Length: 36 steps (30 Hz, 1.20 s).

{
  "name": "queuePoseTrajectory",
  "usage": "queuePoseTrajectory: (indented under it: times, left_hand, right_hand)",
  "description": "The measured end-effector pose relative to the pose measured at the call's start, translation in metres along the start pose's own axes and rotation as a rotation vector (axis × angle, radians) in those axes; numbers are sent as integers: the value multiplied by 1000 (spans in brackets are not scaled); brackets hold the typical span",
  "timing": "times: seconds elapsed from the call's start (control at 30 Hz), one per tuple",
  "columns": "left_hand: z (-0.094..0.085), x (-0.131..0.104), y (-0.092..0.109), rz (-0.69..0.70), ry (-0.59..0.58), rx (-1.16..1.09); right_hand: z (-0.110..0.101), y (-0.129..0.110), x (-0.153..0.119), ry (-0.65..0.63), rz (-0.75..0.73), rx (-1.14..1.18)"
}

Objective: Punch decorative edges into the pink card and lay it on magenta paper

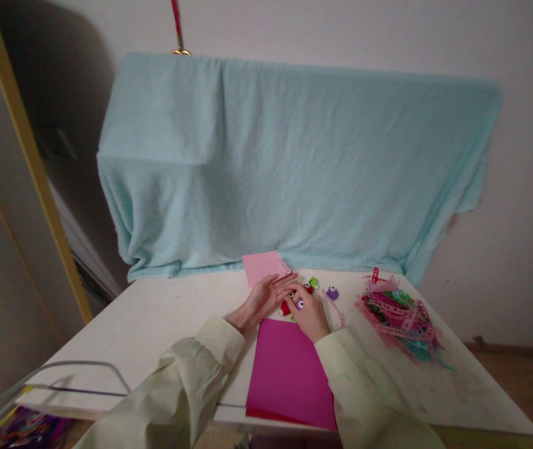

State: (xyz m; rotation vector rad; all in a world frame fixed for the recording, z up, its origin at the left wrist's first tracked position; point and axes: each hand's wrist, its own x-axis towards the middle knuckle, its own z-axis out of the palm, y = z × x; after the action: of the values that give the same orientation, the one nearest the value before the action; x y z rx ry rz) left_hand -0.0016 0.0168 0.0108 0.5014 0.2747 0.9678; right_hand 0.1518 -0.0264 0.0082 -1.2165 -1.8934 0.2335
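My left hand [263,299] is palm up with its fingers stretched out, over the lower edge of a pink paper sheet [264,267]. My right hand [311,313] meets its fingers, with thumb and fingertips pinched together; what they pinch is too small to make out. A purple piece with an eye on it [299,304] shows at the right fingers; whether it is held or lies behind them I cannot tell. Around the hands are red pieces [285,308], a green piece [313,282] and another purple eyed piece [332,292].
A magenta sheet [289,374] lies at the table's front edge. Right of the hands are a pale pink strip [336,313] and a heap of punched colored strips [400,321]. A light blue cloth [304,168] hangs behind the white table [154,318]. A grey cable [74,363] crosses the front left.
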Motion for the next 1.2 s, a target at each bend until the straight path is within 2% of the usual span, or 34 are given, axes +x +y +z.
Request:
queuePoseTrajectory:
  times: [0.27,0.77,0.9,1.0,1.07,1.2]
  left_hand:
    - [2,-2,0,-2,-21,37]
    - [-2,-1,-1,-29,-52,61]
    - [-5,1,-1,-9,-17,57]
    - [-8,2,1,48,26,71]
    - [-12,3,4,95,63,90]
    - [-21,4,10,161,150,135]
  right_hand:
    - [3,8,1,-55,-61,91]
    - [6,12,3,38,-19,120]
    - [4,11,6,116,66,200]
    - [-15,16,12,257,206,263]
    - [-39,23,17,351,272,264]
    - [-100,38,20,332,245,211]
